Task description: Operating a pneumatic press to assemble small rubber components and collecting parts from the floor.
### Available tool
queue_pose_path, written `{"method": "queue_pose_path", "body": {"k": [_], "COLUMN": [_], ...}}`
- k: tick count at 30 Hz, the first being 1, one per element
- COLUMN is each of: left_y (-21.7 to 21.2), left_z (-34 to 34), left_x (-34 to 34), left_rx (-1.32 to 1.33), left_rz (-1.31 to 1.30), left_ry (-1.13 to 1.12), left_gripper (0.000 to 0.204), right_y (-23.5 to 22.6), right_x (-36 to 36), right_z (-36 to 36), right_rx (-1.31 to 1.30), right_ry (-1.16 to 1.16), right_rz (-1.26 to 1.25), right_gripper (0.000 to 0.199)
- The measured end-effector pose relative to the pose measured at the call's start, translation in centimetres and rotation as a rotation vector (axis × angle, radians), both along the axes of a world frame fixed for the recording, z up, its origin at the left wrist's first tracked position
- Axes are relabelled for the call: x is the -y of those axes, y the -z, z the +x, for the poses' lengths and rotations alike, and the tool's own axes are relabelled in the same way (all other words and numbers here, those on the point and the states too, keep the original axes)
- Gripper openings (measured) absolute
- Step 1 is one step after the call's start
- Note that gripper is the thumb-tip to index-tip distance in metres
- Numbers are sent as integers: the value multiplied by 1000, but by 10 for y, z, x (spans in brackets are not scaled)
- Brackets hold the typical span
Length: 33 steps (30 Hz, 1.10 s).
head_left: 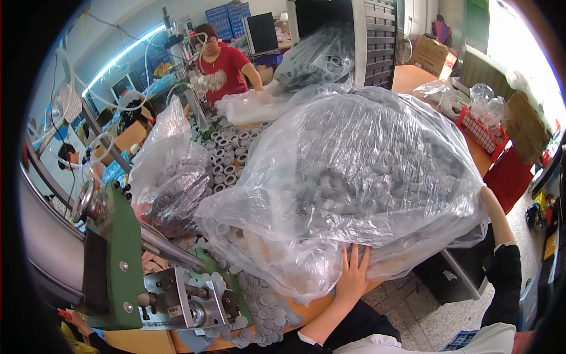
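A large clear plastic bag (377, 153) full of small grey parts lies across the table in front of me. My left hand (352, 277) rests against its near lower side, fingers spread over the film. At the bag's right edge is my right hand (488, 194), touching the plastic; its fingers are hidden by the bag. Grey ring-shaped parts (227, 156) are piled behind the bag's left side. Flat grey discs (268, 312) lie scattered along the table's near edge, partly under the film.
A green machine (124, 259) with metal fittings stands at near left. Beside it sits a smaller plastic bag (171, 183) of dark parts. Across the table is a person in red (227, 71). Another filled bag (318, 59) lies behind, and a red basket (480, 130) stands at right.
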State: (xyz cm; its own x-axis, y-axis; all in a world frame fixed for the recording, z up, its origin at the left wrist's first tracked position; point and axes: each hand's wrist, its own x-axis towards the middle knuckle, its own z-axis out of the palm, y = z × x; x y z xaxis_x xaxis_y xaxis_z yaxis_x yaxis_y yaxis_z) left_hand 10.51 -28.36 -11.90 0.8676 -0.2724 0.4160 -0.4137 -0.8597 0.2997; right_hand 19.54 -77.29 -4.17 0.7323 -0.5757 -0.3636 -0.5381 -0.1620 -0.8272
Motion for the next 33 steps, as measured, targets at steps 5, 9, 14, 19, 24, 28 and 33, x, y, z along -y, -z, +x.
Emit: {"method": "queue_pose_path", "body": {"k": [5, 9, 14, 19, 24, 28, 33], "left_y": [-7, 16, 2, 6, 0, 9, -9], "left_z": [2, -1, -1, -11, -5, -9, -14], "left_x": [2, -15, 4, -8, -1, -10, 1], "left_rx": [46, 21, 41, -20, 49, -167, -103], "left_rz": [-8, -45, -100, 24, -184, -62, -197], "left_ry": [14, -26, 65, -30, 0, -229, -81], "left_gripper": [71, 75, 65, 77, 83, 90, 105], "right_y": [-115, -128, -223, -230, -258, -251, -203], "right_x": [-83, -150, -189, -324, -388, -432, -255], "right_z": [22, 76, 68, 86, 79, 68, 145], "right_rx": [196, 490, 666, 764, 810, 767, 724], "right_ry": [-16, -206, -390, -386, -644, -393, -491], "right_rz": [-114, -276, -367, -181, 42, 41, -15], "right_gripper": [26, 33, 24, 18, 15, 15, 18]}}
